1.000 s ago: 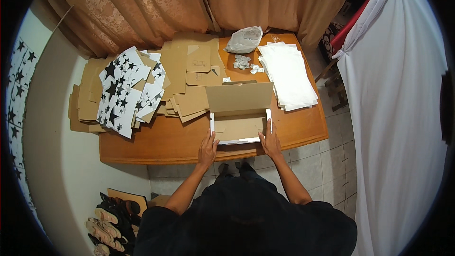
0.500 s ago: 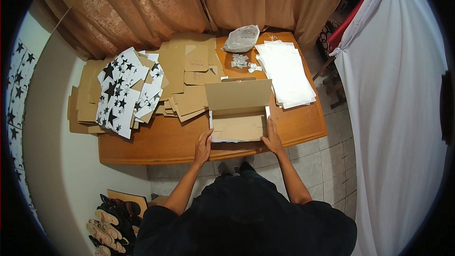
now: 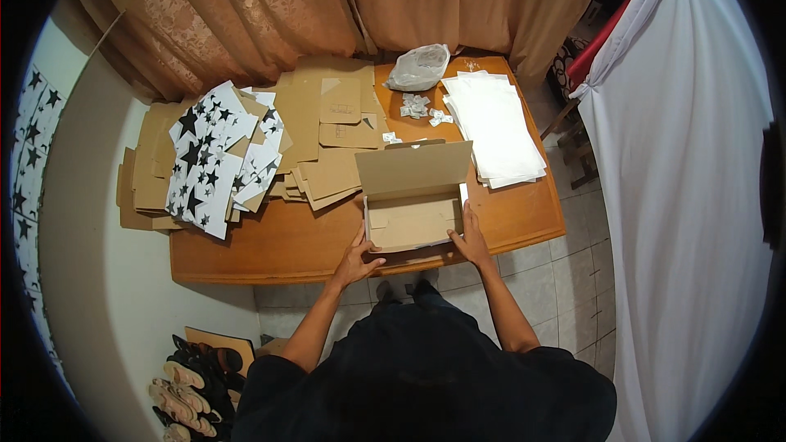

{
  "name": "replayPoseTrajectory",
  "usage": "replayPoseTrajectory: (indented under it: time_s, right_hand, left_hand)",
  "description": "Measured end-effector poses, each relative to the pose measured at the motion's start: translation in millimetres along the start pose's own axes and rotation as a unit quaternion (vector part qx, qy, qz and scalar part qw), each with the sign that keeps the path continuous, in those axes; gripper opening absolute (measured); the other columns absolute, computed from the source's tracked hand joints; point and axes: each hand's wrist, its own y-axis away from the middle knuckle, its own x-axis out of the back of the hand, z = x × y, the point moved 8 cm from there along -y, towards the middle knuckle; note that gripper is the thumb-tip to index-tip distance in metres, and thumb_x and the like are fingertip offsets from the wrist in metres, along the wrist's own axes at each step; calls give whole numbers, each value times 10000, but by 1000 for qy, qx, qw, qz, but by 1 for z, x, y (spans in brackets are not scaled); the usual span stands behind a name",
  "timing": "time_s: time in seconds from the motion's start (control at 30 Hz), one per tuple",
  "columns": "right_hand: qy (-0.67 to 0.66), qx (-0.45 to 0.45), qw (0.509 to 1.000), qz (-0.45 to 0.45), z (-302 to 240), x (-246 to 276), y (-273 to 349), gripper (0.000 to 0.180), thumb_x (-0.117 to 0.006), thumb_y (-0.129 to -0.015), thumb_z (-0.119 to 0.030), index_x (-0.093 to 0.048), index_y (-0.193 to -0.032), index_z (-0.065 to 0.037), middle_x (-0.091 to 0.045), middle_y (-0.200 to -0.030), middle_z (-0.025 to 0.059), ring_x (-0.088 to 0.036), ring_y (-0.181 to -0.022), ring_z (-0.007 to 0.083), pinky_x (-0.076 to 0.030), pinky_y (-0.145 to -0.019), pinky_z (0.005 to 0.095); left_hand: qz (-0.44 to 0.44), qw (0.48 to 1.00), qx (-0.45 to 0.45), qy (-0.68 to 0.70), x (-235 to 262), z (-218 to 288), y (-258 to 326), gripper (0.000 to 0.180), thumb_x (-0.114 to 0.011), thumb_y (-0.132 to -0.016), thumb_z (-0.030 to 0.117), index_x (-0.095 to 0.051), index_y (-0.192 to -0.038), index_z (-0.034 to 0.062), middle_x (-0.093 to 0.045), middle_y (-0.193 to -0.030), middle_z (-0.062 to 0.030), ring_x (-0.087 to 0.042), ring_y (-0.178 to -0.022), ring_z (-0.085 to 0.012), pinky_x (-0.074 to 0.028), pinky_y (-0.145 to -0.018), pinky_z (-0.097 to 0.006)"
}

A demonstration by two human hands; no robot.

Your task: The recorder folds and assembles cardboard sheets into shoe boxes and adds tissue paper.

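Note:
An open cardboard box (image 3: 416,219), brown inside, stands near the front edge of the table, its lid raised at the far side. The near left corner of the box is gripped by my left hand (image 3: 356,260), thumb reaching along the front wall. At the near right corner, my right hand (image 3: 471,239) holds the side, with its thumb by the front wall and its fingers up along the right wall. The fingers behind the walls are partly hidden.
Flat cardboard pieces (image 3: 332,102) and star-patterned sheets (image 3: 209,155) pile up on the left of the wooden table (image 3: 237,262). White sheets (image 3: 491,127) are stacked at right. Behind the box are small sachets (image 3: 415,105) and a plastic bag (image 3: 417,67).
My left hand has slid around the near left corner, its thumb now at the front wall. The box has shifted slightly right and toward me.

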Motion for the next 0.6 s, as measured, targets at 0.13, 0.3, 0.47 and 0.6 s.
replayPoseTrajectory:
  time_s: [0.13, 0.3, 0.47, 0.6]
  right_hand:
    - [32, 21, 999, 18, -1, 0, 0, 928, -623, -950, -340, -51, -1625, -59, -326, -1526, 336, -426, -1368, 489, -404, -1107, 468]
    - [36, -22, 999, -3, 1, -3, 0, 924, -600, -955, -380, -40, -1629, -86, -313, -1525, 357, -472, -1312, 525, -428, -1078, 505]
    - [40, -42, 998, -14, -4, -4, -3, 928, -590, -952, -411, -35, -1632, -107, -293, -1531, 371, -481, -1291, 555, -436, -1067, 532]
    - [55, -44, 997, -2, -1, -3, -1, 889, -573, -986, -424, -53, -1631, -101, -336, -1501, 362, -495, -1285, 532, -450, -1049, 517]
  left_hand:
    - [30, 983, -129, -125, 0, 14, 4, 152, -788, -849, 49, -727, -975, -10, -172, -1660, -266, -587, -1257, -341, -523, -910, -342]
    - [129, 978, -69, -151, -3, 13, 9, 129, -783, -836, 45, -739, -947, -5, -324, -1557, -307, -467, -1371, -462, -441, -1065, -438]
    - [138, 977, -82, -141, -1, 2, 19, 123, -755, -853, 33, -752, -973, 10, -504, -1412, -260, -537, -1299, -429, -454, -1062, -443]
    - [143, 956, -152, -207, 1, 20, 18, 142, -725, -874, 34, -738, -1012, 2, -641, -1205, -209, -592, -1218, -392, -465, -1043, -448]
